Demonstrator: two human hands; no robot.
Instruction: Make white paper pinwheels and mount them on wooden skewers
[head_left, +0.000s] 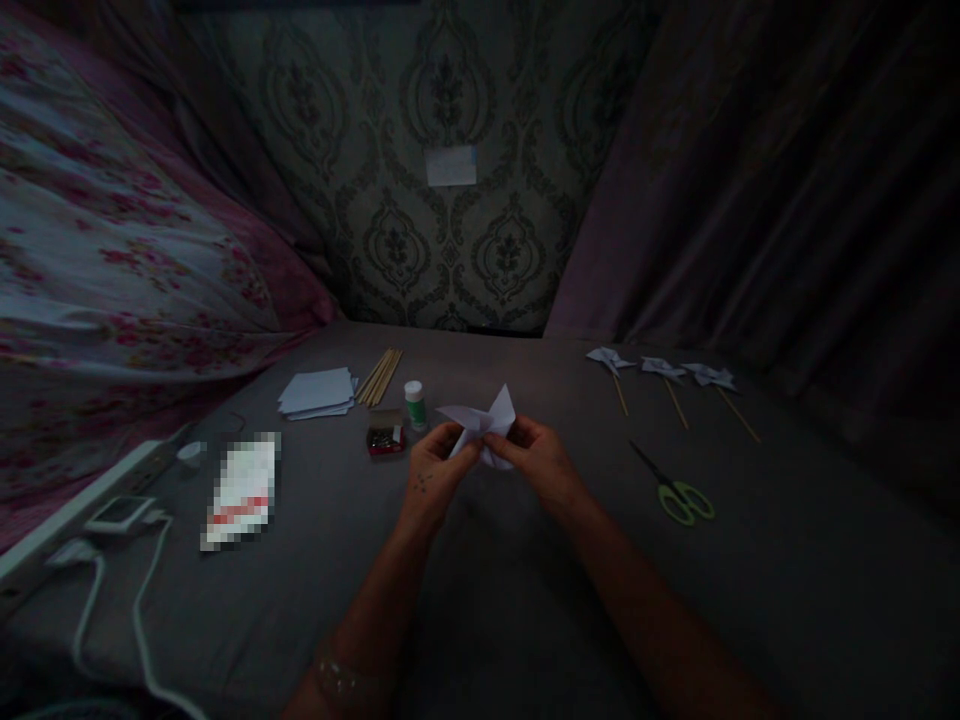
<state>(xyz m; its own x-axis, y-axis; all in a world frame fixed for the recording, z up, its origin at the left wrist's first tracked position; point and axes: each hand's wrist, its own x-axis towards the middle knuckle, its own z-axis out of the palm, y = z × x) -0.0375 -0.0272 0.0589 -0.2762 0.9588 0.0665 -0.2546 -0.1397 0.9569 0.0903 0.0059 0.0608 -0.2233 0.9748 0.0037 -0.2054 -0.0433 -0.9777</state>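
Note:
Between my two hands is a white paper pinwheel [496, 415], its points folded in toward the middle and without a stick that I can see. My left hand [435, 470] grips its left side, thumb near the centre. From the other side my right hand [544, 460] pinches it, thumb also at the centre. Just beyond my left hand stand a small white and green bottle [415, 404] and an open red box [385, 440] of small metal pieces. Scissors with green handles [679, 500] lie to the right of my right hand.
A stack of white paper [317, 392] and a bundle of wooden sticks [381, 376] lie at the back left. Three pinwheels on sticks [664, 370] rest at the back right. A power strip [75, 510] with white cables [142, 600] runs along the left edge, near a blurred packet [244, 490].

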